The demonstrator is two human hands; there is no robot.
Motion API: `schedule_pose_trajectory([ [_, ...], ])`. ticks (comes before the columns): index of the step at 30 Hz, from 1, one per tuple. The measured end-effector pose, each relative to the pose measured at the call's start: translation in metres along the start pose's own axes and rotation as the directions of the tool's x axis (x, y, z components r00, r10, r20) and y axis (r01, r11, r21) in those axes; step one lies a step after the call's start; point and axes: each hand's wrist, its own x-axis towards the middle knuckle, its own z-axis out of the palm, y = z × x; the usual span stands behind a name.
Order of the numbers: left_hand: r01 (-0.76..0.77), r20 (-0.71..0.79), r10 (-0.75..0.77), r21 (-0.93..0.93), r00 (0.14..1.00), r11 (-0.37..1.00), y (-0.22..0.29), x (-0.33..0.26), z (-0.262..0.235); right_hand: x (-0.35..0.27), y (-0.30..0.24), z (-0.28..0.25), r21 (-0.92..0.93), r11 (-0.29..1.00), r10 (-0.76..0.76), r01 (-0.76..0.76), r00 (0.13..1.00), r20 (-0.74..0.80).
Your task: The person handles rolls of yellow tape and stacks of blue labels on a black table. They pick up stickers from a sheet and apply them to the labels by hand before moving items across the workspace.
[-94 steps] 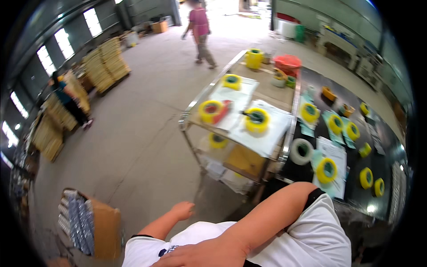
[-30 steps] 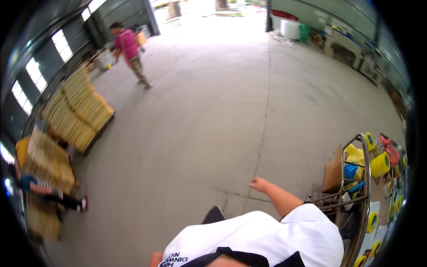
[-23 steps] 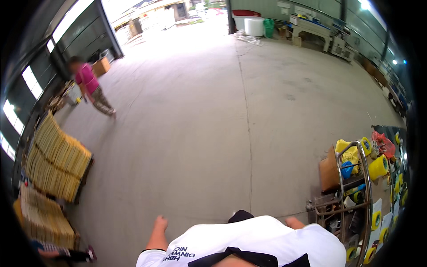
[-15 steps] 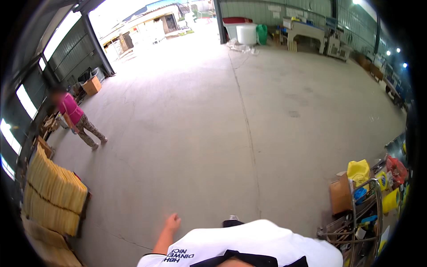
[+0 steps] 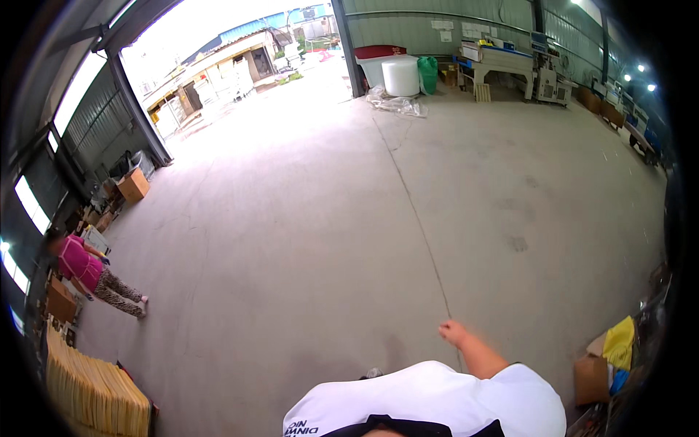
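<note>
My right hand (image 5: 453, 332) swings out in front of my white shirt, over the bare concrete floor (image 5: 313, 247). Its fingers are curled into a loose fist, and I see nothing in them. No object is within its reach. My left hand is out of sight, with only the white shirt (image 5: 429, 397) showing on that side. The tip of one shoe (image 5: 374, 372) peeks out past the shirt.
A person in a pink top (image 5: 81, 262) stands at the left, near cardboard boxes (image 5: 61, 300). Stacked yellowish sheets (image 5: 91, 390) rise at lower left. A carton (image 5: 590, 380) and yellow bag (image 5: 619, 342) lie at lower right. Machinery (image 5: 502, 62) stands far off beside a white drum (image 5: 401, 77).
My left hand has gone out of view and my right hand has come into it. The sheets, cart items and far wall sit lower in the picture. The person appears farther left and lower.
</note>
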Motion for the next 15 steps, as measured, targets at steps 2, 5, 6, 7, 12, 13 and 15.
schedule_pose_trajectory([
  [2, -0.067, -0.102, 0.069, 0.02, 0.992, 0.998, 0.072, 0.077, -0.072, 0.038, 0.037, 0.008, -0.161, 0.963, 0.23, -0.215, 0.97, 0.08],
  [5, -0.403, -0.327, 0.403, 0.069, 0.855, 0.912, 0.265, 0.162, -0.209, 0.056, 0.091, 0.011, -0.526, 0.723, 0.631, -0.447, 0.738, 0.24],
  [6, -0.488, -0.303, 0.455, -0.037, 0.837, 0.872, 0.375, 0.152, -0.261, 0.057, 0.093, -0.002, -0.519, 0.699, 0.666, -0.492, 0.711, 0.225],
  [7, -0.588, -0.392, 0.547, 0.018, 0.74, 0.809, 0.424, 0.154, -0.308, 0.083, 0.077, -0.002, -0.536, 0.696, 0.675, -0.478, 0.69, 0.262],
  [12, -0.705, -0.447, 0.648, 0.052, 0.617, 0.708, 0.601, 0.237, -0.445, 0.295, -0.023, -0.044, -0.531, 0.696, 0.68, -0.483, 0.68, 0.274],
  [13, -0.653, -0.396, 0.615, 0.049, 0.682, 0.756, 0.61, 0.26, -0.447, 0.341, -0.044, -0.053, -0.529, 0.702, 0.672, -0.477, 0.69, 0.27],
  [15, -0.479, -0.243, 0.474, 0.045, 0.846, 0.877, 0.602, 0.296, -0.444, 0.451, -0.083, -0.074, -0.619, 0.718, 0.587, -0.317, 0.754, 0.294],
])
